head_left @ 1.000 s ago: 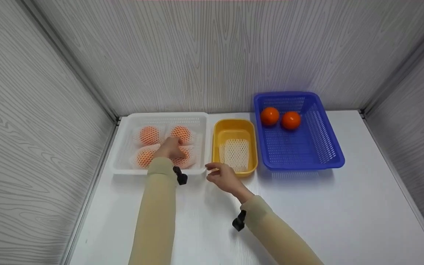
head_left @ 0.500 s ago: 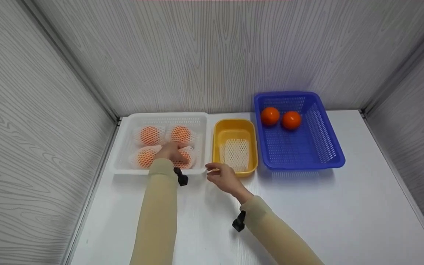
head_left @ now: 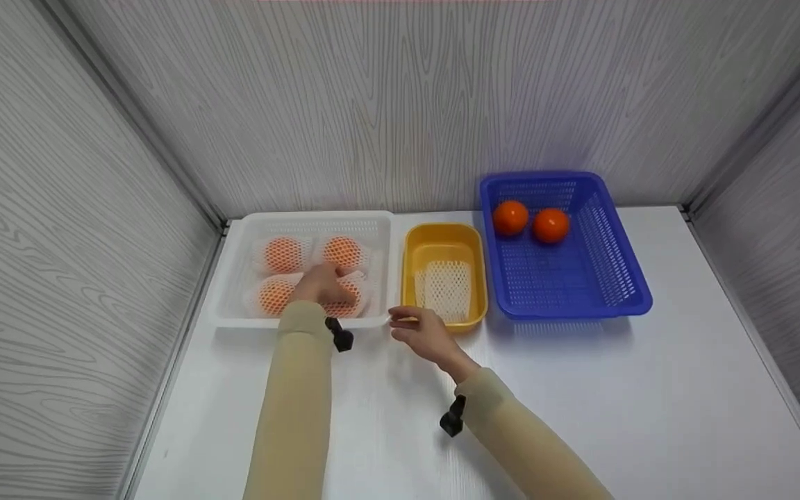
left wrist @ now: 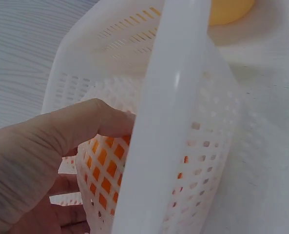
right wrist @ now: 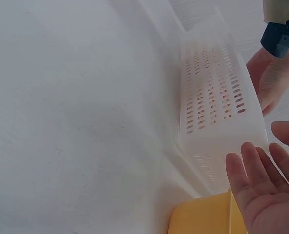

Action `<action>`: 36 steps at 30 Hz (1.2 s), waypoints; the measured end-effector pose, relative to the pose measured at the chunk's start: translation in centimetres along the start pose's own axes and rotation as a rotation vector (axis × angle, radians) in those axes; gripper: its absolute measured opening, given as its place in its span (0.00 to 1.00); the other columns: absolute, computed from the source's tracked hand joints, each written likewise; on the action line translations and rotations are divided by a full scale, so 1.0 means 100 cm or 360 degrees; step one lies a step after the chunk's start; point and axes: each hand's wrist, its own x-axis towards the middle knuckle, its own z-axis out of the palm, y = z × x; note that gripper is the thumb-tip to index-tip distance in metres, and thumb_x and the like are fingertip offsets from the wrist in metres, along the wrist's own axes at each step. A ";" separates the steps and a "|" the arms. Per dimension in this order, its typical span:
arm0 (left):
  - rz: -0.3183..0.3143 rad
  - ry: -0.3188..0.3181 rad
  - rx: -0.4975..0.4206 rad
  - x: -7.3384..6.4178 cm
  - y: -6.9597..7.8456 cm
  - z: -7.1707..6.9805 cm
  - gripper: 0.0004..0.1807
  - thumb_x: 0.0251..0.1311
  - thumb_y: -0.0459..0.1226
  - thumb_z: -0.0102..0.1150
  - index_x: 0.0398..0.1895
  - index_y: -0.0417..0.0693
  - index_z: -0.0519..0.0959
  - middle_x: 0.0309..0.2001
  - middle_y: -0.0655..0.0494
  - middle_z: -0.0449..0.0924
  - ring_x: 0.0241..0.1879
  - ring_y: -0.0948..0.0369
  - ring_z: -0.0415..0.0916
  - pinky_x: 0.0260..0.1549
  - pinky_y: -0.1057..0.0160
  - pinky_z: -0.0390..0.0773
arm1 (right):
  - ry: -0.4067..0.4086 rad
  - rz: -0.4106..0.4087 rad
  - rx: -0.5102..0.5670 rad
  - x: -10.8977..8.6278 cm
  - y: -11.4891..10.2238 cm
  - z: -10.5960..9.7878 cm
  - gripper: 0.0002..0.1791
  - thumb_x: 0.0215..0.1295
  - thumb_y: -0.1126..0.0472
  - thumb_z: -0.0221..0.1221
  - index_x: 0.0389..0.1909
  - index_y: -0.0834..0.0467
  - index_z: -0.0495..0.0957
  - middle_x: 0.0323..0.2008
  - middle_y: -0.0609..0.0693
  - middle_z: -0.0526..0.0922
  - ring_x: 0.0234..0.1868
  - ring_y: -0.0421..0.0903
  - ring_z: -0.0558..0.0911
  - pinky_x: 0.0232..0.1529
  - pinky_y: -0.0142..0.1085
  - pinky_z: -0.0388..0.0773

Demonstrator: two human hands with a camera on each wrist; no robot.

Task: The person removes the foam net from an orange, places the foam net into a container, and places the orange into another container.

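Inside the white basket point(head_left: 384, 267) at the left sit several oranges wrapped in white foam nets. My left hand point(head_left: 316, 283) reaches in and grips the front right netted orange point(head_left: 343, 307). In the left wrist view, the thumb lies along the near side of this netted orange point(left wrist: 103, 178) and the fingers pass behind it, partly hidden. My right hand point(head_left: 426, 337) hangs by the basket's front right corner, fingers loosely bent around nothing. In the right wrist view, its fingertips point(right wrist: 251, 151) overlap the basket's corner.
A yellow tray point(head_left: 442, 232) holding empty foam nets point(head_left: 447, 290) stands beside the white basket. Further right, a blue basket point(head_left: 553, 285) contains two bare oranges point(head_left: 510, 218). Grey wood-grain panels point(head_left: 400, 104) close in the table at the back and both sides.
My left hand shifts slightly over the front right netted orange, which turns a little under the fingers. The right hand stays in place.
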 end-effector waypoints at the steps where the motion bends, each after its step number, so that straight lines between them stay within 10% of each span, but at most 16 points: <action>1: 0.0018 0.0000 0.0006 0.000 0.000 -0.001 0.35 0.49 0.41 0.73 0.62 0.45 0.72 0.57 0.45 0.74 0.51 0.50 0.71 0.52 0.49 0.73 | 0.0000 -0.0003 0.0001 0.000 0.000 0.000 0.23 0.67 0.66 0.60 0.63 0.61 0.74 0.55 0.51 0.79 0.56 0.47 0.79 0.56 0.43 0.76; 25: 0.0542 0.0251 0.0088 -0.032 0.040 -0.033 0.33 0.49 0.46 0.71 0.59 0.43 0.76 0.55 0.45 0.76 0.52 0.50 0.73 0.51 0.49 0.74 | -0.0047 -0.0138 -0.0151 -0.006 -0.008 -0.024 0.26 0.67 0.62 0.62 0.65 0.60 0.73 0.57 0.58 0.77 0.55 0.53 0.78 0.54 0.44 0.77; 36: 0.0915 0.0362 -0.0093 -0.066 0.068 -0.015 0.31 0.45 0.44 0.73 0.56 0.45 0.78 0.48 0.52 0.76 0.48 0.54 0.73 0.47 0.54 0.76 | 0.0035 -0.0266 0.0163 -0.010 -0.016 -0.038 0.32 0.69 0.63 0.59 0.72 0.56 0.63 0.62 0.63 0.72 0.59 0.54 0.76 0.55 0.42 0.77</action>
